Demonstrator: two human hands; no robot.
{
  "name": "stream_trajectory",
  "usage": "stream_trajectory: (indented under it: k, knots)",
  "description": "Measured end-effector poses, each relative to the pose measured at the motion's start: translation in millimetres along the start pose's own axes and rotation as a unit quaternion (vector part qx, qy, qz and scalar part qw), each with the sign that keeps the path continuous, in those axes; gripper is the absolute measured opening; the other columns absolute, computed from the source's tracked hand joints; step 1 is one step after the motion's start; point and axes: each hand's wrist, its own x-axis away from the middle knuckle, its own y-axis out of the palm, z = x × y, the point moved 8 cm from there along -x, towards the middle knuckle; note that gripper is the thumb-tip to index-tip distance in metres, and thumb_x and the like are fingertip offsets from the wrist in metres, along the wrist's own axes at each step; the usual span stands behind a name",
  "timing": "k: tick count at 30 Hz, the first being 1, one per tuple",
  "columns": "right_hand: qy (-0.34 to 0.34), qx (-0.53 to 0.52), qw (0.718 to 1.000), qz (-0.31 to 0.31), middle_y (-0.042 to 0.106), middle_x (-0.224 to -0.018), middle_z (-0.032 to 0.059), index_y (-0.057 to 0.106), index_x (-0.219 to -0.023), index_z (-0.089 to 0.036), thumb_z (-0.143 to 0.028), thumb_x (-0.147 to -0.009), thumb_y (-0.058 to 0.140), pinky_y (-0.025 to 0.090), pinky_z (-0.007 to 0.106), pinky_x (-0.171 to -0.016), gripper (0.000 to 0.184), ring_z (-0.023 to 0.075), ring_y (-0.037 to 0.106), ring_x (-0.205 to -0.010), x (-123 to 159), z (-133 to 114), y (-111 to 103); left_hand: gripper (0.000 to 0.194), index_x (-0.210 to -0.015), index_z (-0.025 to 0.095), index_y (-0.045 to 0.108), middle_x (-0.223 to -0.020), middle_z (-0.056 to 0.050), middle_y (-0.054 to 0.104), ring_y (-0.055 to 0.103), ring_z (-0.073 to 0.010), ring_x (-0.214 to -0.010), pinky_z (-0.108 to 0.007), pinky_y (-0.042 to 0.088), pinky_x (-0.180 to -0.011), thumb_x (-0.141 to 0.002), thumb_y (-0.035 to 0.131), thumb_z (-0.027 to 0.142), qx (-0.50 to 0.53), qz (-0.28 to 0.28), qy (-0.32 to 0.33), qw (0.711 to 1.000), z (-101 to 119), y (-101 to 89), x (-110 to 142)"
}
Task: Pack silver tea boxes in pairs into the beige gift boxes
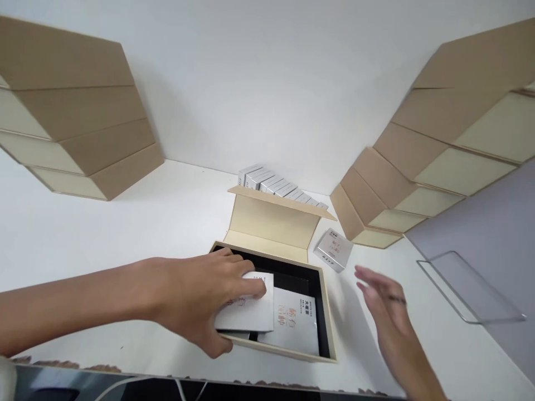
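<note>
An open beige gift box (327, 312) with a black lining lies on the white table, its lid (273, 223) standing up at the back. Two white packets with orange lettering lie inside. My left hand (196, 301) reaches into the box and its fingers press on the left white packet (246, 314); the right white packet (295, 326) lies beside it. My right hand (387, 306) hovers to the right of the box, fingers spread, holding nothing. A small silver box (333, 249) lies on the table just beyond it.
A row of several small silver boxes (276, 186) stands behind the lid against the wall. Stacks of closed beige gift boxes rise at the left (79, 128) and right (422, 167). A clear acrylic tray (470, 287) sits at the right on a grey surface.
</note>
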Motion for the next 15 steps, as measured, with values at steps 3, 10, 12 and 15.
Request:
stream_trajectory:
  k: [3,10,12,15]
  knots:
    - [-0.086,0.213,0.955,-0.187,0.044,-0.153,0.0149,0.037,-0.144,-0.024,-0.041,-0.097,0.044,0.046,0.049,-0.109,0.051,0.0275,0.048,-0.139,-54.9,-4.2,9.6,0.084,-0.146,0.041,0.049,-0.109,-0.006,0.067,0.065,-0.032,-0.098,-0.041,0.05,-0.087,-0.067,0.076,0.038,-0.019,-0.002,0.018,1.0,5.5,-0.2,-2.7]
    - [-0.218,0.351,0.841,-0.349,0.044,-0.157,0.0148,0.055,-0.138,-0.021,-0.015,-0.073,0.064,0.02,0.057,-0.122,0.066,0.0365,0.029,-0.151,-111.2,-20.3,70.9,0.048,-0.114,0.028,0.067,-0.099,-0.008,0.067,0.066,-0.0329,-0.09,-0.043,0.05,-0.079,-0.068,0.073,0.044,-0.043,-0.036,0.015,0.998,8.2,-1.0,-7.9]
    - [-0.227,0.362,0.834,-0.348,0.059,-0.141,0.0172,0.061,-0.128,-0.019,-0.019,-0.07,0.069,0.02,0.058,-0.121,0.058,0.0366,0.044,-0.141,-115.1,-27.4,70.4,0.047,-0.114,0.026,0.066,-0.107,-0.01,0.067,0.067,-0.0344,-0.095,-0.046,0.051,-0.081,-0.072,0.07,0.047,-0.04,-0.038,0.009,0.998,5.8,0.3,-5.9]
    - [-0.213,0.352,0.859,-0.306,0.074,-0.108,0.0125,0.073,-0.096,-0.02,-0.028,-0.058,0.08,0.028,0.058,-0.117,0.04,0.0349,0.065,-0.111,-115.7,-40.2,37.4,0.053,-0.127,0.029,0.06,-0.118,-0.011,0.066,0.066,-0.0349,-0.103,-0.048,0.052,-0.086,-0.078,0.067,0.047,-0.037,-0.036,0.011,0.999,2.6,5.5,-1.1]
